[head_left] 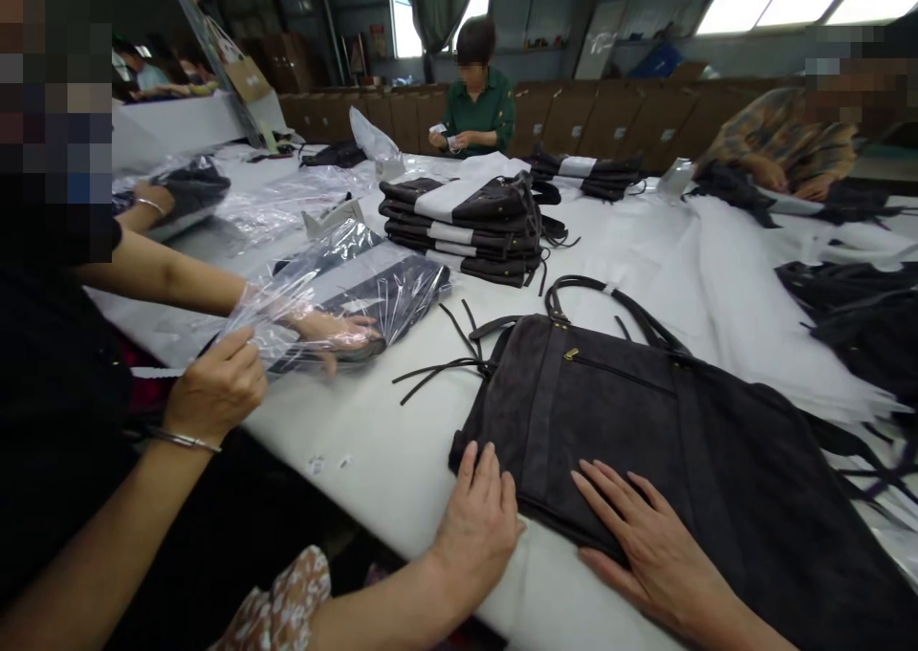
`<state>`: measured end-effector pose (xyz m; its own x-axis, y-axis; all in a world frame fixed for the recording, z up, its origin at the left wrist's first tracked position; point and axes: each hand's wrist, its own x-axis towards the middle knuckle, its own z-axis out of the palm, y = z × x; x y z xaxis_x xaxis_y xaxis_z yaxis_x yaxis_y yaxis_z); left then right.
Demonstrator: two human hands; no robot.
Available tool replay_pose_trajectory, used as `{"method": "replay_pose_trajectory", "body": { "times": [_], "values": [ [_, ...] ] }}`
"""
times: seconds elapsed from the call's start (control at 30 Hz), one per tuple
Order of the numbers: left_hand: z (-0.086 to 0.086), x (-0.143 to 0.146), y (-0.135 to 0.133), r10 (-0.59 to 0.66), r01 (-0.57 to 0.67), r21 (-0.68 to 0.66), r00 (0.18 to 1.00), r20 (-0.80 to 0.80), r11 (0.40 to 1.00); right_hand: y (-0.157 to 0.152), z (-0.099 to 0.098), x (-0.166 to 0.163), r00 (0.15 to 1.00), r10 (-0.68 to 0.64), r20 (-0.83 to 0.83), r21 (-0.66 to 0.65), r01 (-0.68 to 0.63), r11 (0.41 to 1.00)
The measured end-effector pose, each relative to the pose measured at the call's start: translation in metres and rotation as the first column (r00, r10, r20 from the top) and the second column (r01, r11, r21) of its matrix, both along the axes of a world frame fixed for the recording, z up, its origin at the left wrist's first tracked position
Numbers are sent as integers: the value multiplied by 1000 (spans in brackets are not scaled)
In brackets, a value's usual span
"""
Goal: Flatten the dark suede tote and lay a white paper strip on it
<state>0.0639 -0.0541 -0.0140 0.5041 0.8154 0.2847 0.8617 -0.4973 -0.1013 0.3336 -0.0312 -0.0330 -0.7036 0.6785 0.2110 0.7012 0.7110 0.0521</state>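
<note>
A dark grey suede-like handbag point(609, 422) lies flat on the white table in front of me, its handles pointing away and a short zip with a gold pull on its upper side. My left hand point(479, 509) rests at the bag's near left corner, fingers side by side on the edge and not visibly closed round it. Spread over the lower front panel is my right hand point(642, 541), open and palm down, with the thumb near the bottom edge. Thin black straps point(445, 359) trail from the bag's left side onto the table.
To the left, a co-worker's hands point(219, 383) handle a dark bag in clear plastic point(351, 288). Behind stands a stack of folded bags point(463, 221) with white bands. White sheets point(746, 297) and more dark bags point(861, 316) lie right. Other people sit across the table.
</note>
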Motion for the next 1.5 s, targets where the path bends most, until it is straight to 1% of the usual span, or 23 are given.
{"method": "replay_pose_trajectory", "body": {
  "times": [0.07, 0.13, 0.2, 0.23, 0.3, 0.37, 0.5, 0.6, 0.67, 0.73, 0.8, 0.83, 0.87, 0.9, 0.97, 1.0, 1.03, 1.1, 1.13, 1.2, 1.23, 1.37, 1.5],
  "values": [
    [6, 15, 9, 14, -13, -31, 999, 30, 999, 1, 1, 0, 1000, 10, -15, 5, -10, 1000],
    [12, 26, 20, 44, -34, -104, 994, 100, 994, 2, 2, 0, 1000, 22, -15, 15, -22, 1000],
    [15, 31, 27, 102, -76, -152, 980, 171, 985, 3, 2, 0, 1000, 29, -2, 29, -29, 999],
    [15, 33, 28, 116, -87, -149, 973, 198, 985, 3, 1, 0, 1000, 28, 4, 37, -28, 999],
    [10, 33, 26, 90, -67, -106, 969, 232, 992, 3, 0, 0, 1000, 21, 6, 41, -21, 999],
    [2, 32, 21, 44, -26, -74, 969, 243, 997, 2, -1, 2, 1000, 15, -1, 18, -15, 1000],
    [-12, 31, 16, 41, -21, -87, 971, 234, 996, 6, -2, 8, 999, -12, -35, -60, 10, 998],
    [-15, 31, 17, 24, -9, -66, 972, 232, 998, 12, -2, 8, 987, -93, -132, -68, 85, 994],
    [-14, 31, 17, 23, -13, -48, 973, 229, 999, 16, -3, 3, 982, -107, -155, -33, 103, 994],
    [-10, 30, 15, 5, 6, -50, 974, 226, 999, 17, -5, -3, 993, -54, -104, 14, 55, 998],
    [0, 27, 14, -15, 35, -72, 964, 265, 997, 17, -7, -8, 999, 6, -45, 39, -4, 999],
    [8, 24, 15, 5, 22, -83, 950, 312, 996, 17, -7, -10, 999, 14, -33, 39, -12, 999],
    [16, 21, 17, 62, -28, -96, 926, 372, 995, 16, -8, -11, 1000, 10, -30, 36, -9, 999],
    [24, 17, 21, 152, -113, -113, 888, 435, 987, 15, -8, -11, 1000, 5, -30, 32, -4, 999],
    [41, 6, 34, 351, -306, -175, 773, 529, 936, 14, -7, -10, 1000, 2, -28, 31, -1, 1000],
    [48, 1, 41, 428, -363, -229, 721, 544, 903, 14, -6, -10, 1000, 2, -24, 34, -1, 999],
    [54, -5, 50, 486, -381, -301, 689, 538, 874, 14, -6, -10, 1000, 2, -20, 40, -1, 999],
    [60, -14, 65, 564, -335, -483, 673, 478, 809, 14, -5, -10, 1000, 0, -17, 52, 1, 999],
    [60, -18, 72, 592, -297, -571, 674, 442, 765, 14, -4, -10, 1000, 1, -18, 57, 0, 998],
    [58, -22, 82, 632, -235, -692, 665, 398, 683, 14, -4, -10, 1000, 6, -23, 62, -4, 998],
    [56, -23, 87, 642, -212, -719, 656, 397, 661, 15, -4, -10, 1000, 9, -28, 64, -7, 998],
    [43, -27, 99, 660, -150, -763, 621, 423, 629, 15, -6, -10, 999, 9, -33, 79, -6, 997],
    [31, -35, 105, 679, -62, -808, 581, 449, 587, 15, -6, -11, 1000, 9, -10, 106, -8, 994]
  ]
}}
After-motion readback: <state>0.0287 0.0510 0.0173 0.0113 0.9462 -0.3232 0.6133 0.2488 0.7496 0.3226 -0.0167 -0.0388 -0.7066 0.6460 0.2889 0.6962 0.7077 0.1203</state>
